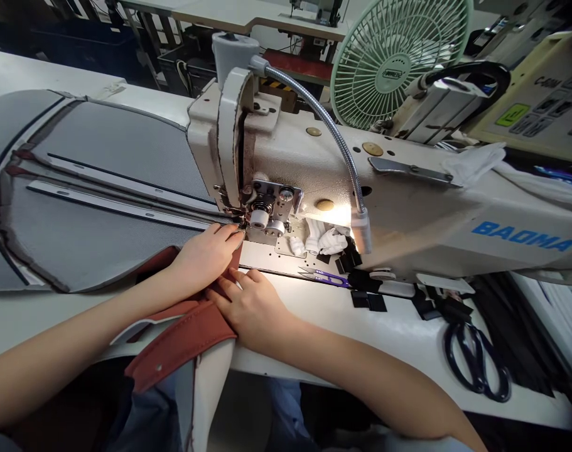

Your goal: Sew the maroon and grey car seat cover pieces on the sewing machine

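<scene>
A grey fabric panel (120, 135) with seams and pale strips lies left of the sewing machine (276, 144), one edge running under its needle area. My left hand (208, 257) is closed on the work, fingertips together right beside the presser foot, which they partly hide. Just below and to the right, my right hand (257, 307) has bent fingers gripping the red-brown leather piece (182, 345). This leather has a stitched edge and a small hole, and hangs over the table's front edge with pale material beneath it.
Purple thread snips (326, 277) lie by the machine bed near white scraps (326, 240) and black tabs (368, 301). Dark-handled scissors (476, 361) rest at the right. A flexible lamp (361, 229) lights the bed. Behind the machine stands a green fan (399, 63).
</scene>
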`<state>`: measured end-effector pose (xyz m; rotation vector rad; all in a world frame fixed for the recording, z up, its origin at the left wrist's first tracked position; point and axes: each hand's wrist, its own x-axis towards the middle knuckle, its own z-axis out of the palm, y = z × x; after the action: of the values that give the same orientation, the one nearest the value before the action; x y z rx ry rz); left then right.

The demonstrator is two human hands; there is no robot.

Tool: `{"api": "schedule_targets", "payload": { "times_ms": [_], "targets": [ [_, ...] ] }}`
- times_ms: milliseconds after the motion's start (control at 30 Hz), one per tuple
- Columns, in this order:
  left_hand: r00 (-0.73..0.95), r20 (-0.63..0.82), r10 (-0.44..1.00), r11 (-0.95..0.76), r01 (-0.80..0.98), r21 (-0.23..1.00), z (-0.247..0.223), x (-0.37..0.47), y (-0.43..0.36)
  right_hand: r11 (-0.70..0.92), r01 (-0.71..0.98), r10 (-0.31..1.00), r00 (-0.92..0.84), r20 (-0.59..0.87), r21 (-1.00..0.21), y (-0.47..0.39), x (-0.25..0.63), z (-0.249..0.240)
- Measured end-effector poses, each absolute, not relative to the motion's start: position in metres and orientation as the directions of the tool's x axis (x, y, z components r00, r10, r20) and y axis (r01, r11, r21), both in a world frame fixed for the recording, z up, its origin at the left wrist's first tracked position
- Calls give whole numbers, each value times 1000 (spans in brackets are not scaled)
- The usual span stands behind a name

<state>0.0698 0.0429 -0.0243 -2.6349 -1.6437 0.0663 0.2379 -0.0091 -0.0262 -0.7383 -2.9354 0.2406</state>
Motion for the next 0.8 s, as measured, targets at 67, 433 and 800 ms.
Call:
{"api": "schedule_targets", "payload": {
  "times_ms": [67, 433, 800],
  "targets": [
    [450, -9, 893, -450, 892, -42, -25, 68, 44, 869, 463, 479, -875, 64, -176, -8, 238, -27],
    [475, 81, 876, -479, 877, 35, -31, 61, 45, 864, 469, 487, -871, 68, -183, -7, 237, -29],
    [401, -32, 916, -402, 915, -41, -23, 70, 46, 861, 469, 489, -870, 65, -199, -6, 237, -28]
  ]
}}
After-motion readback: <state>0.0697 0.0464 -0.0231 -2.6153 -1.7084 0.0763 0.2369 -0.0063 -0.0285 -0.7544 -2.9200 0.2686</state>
